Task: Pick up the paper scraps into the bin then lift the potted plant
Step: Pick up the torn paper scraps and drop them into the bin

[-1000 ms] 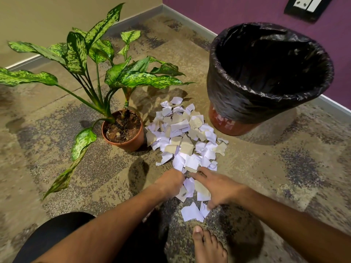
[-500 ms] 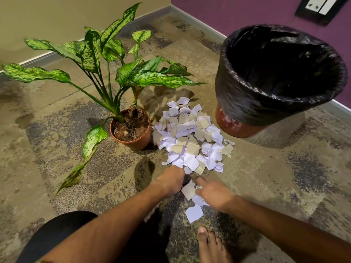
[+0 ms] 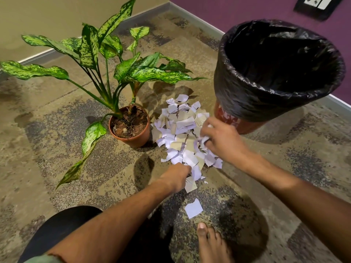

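Note:
A heap of white and beige paper scraps (image 3: 178, 128) lies on the carpet between the potted plant (image 3: 131, 126) and the bin (image 3: 275, 73), which has a black liner. My right hand (image 3: 220, 138) is raised over the heap's right side, closed around a bunch of scraps. My left hand (image 3: 177, 178) rests at the heap's near edge, fingers curled onto scraps there. One loose scrap (image 3: 193, 208) lies alone nearer to me.
My bare foot (image 3: 210, 243) is on the carpet at the bottom, my knee in dark shorts (image 3: 62, 228) to its left. Long plant leaves spread left over the floor. Walls meet in the far corner behind plant and bin.
My right hand rose from the near scraps and moved forward towards the bin with paper in it. The left hand stayed at the heap's near edge.

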Motion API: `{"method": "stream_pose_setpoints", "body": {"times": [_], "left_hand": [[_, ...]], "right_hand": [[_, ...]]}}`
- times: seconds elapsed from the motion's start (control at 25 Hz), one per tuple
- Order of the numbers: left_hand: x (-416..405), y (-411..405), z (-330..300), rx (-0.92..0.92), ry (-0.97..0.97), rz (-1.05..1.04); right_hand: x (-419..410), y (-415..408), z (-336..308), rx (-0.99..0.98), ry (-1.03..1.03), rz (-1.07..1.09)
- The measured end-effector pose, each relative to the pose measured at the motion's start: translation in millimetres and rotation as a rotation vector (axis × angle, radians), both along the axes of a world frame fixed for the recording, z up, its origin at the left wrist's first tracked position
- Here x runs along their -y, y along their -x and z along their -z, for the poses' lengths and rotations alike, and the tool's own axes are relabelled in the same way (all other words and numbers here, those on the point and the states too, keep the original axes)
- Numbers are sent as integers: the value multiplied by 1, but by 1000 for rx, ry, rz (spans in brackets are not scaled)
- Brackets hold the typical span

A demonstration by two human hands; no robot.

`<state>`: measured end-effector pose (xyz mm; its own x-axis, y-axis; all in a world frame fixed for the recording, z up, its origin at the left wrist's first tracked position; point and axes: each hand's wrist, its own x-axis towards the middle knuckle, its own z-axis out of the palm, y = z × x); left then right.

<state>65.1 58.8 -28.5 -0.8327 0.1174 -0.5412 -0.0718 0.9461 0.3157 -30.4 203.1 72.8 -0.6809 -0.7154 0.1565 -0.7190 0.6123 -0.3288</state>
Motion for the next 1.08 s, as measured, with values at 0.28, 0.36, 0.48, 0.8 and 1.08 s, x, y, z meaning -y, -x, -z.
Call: {"method": "stream_pose_setpoints", "body": {"times": [0.28, 0.36, 0.48, 0.8, 1.08], "left_hand": [[-18, -7, 2, 9, 88, 140], [-22, -8, 2, 3, 108, 169], [-24, -10, 4, -5, 133, 169], [-30, -8, 8, -61, 182, 127], [-32, -2, 9, -39, 233, 153]], "right_hand": [[-23, 56, -104, -275, 487, 244], [-33, 72, -111, -294, 460, 319], [-47, 93, -107, -267, 365, 433], [-65, 107, -93, -141, 255, 552], [-51, 77, -105, -326, 533, 434]]}}
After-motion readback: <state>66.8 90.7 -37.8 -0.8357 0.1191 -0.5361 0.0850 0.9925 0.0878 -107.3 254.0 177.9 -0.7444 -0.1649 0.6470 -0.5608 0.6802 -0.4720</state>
